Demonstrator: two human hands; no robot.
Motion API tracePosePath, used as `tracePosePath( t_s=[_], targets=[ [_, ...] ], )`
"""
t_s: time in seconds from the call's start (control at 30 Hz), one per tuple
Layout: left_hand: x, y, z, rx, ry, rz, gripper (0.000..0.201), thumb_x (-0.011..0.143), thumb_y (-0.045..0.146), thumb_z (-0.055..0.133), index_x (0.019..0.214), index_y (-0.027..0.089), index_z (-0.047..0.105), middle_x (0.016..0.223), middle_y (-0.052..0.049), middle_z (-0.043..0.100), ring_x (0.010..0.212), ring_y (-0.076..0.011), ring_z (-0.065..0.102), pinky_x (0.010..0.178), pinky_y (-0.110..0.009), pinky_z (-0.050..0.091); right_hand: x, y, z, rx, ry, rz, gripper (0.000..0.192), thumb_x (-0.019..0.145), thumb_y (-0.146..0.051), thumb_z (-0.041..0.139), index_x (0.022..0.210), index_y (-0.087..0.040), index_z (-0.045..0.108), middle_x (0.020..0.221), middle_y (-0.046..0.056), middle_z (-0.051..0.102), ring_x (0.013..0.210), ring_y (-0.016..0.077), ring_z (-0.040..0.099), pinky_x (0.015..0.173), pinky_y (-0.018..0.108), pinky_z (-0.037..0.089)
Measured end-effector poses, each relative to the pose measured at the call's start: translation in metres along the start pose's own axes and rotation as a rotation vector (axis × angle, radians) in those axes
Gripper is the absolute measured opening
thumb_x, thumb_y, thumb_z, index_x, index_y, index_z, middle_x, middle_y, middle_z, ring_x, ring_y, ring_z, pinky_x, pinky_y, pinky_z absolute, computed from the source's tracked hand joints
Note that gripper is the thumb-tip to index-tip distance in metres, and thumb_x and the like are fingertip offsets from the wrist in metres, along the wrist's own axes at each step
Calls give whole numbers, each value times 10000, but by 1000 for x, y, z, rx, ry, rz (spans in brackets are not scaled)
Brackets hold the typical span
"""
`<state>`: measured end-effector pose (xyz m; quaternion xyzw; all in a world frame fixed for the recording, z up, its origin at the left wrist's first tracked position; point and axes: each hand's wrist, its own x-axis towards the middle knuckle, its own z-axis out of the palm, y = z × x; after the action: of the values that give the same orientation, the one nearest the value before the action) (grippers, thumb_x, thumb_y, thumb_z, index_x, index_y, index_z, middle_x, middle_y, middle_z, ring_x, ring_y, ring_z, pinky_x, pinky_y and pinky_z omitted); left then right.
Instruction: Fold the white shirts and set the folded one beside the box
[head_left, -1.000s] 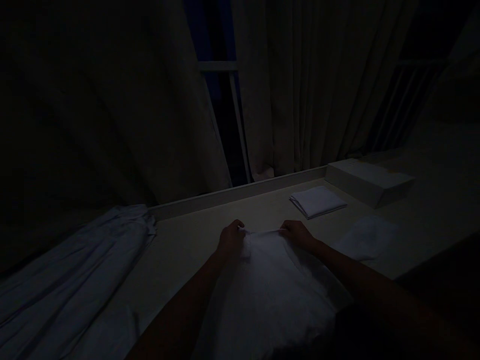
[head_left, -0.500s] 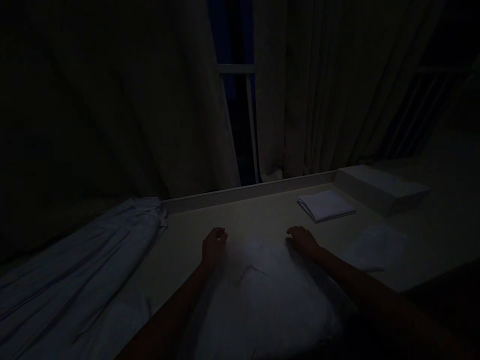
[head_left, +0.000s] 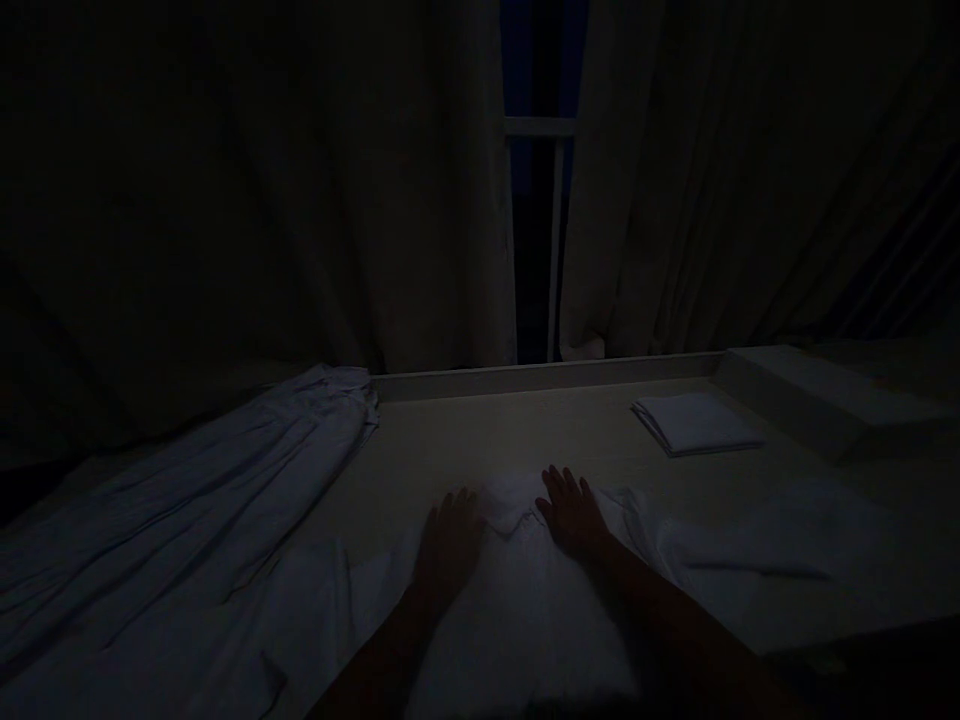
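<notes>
The scene is very dark. A white garment lies spread on the pale tabletop in front of me. My left hand rests flat on it with fingers extended, just left of its folded top edge. My right hand lies flat on the cloth to the right, fingers spread, close to the left hand. Neither hand holds anything.
A long pile of white cloth lies along the left side. A small folded white cloth sits at the back right, next to a low raised block. Curtains hang behind the table's back ledge.
Both hands let go of the garment's top edge, drew apart, then came back together and now lie flat on the cloth. The camera view shifted left.
</notes>
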<state>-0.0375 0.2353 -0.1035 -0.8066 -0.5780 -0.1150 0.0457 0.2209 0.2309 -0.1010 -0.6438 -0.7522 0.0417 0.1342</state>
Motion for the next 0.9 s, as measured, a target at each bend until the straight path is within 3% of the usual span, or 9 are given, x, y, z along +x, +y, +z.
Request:
tracePosePath(
  t_s=[0.17,0.3,0.4,0.5,0.6,0.67,0.77,0.9],
  targets=[
    [7,4,-6,0,85,-45,465,983,346,310,1365,168,506,1462,-132,456,1350,-294,388,1113,-501,253,1,2,-1,-4,-13,12,624,988,-532,191,1527,-223,241,1597,43,152,1471,271,73,1160,502,46],
    [9,5,-15,-145,112,-45,357,956,347,399,1183,181,619,1360,-112,557,1277,-278,457,1088,-462,292,3,1,-8,57,-35,49,603,991,-533,174,1495,-240,330,1580,41,235,1465,279,109,1153,523,75],
    [9,4,-19,-314,113,-92,270,912,273,467,1105,181,632,1217,-99,639,1155,-239,547,1044,-414,344,14,-18,-22,99,-12,35,590,988,-536,216,1443,-223,422,1555,58,303,1460,290,126,1146,548,86],
    [8,7,-22,-404,118,-157,212,853,192,504,1022,183,634,1037,-78,681,989,-207,608,939,-360,417,32,-54,-40,156,22,-158,558,959,-546,352,1431,-259,432,1537,52,341,1464,260,118,1152,548,45],
    [6,13,-30,-487,178,-161,209,816,153,512,989,198,620,994,-58,672,954,-199,605,887,-341,435,54,-86,-57,263,-115,-235,477,890,-496,511,1304,-268,575,1405,74,524,1402,278,305,1136,574,75],
    [7,17,-40,-556,234,-164,210,804,151,520,986,205,611,1009,-53,662,970,-199,595,886,-338,433,66,-95,-69,309,-222,-242,343,820,-405,601,1104,-241,703,1210,80,666,1250,280,505,1116,530,191],
    [10,18,-58,-615,254,-210,217,803,191,560,1013,206,609,1033,-50,661,989,-201,591,888,-336,432,75,-88,-89,344,-248,-257,219,754,-291,639,917,-199,754,995,71,735,976,221,657,951,352,416],
    [16,9,-78,-648,185,-260,247,813,247,583,1048,196,640,1084,-62,672,1026,-197,597,912,-329,427,74,-69,-117,394,-172,-257,193,759,-260,634,883,-166,748,916,63,739,836,175,672,757,253,468]
  ],
)
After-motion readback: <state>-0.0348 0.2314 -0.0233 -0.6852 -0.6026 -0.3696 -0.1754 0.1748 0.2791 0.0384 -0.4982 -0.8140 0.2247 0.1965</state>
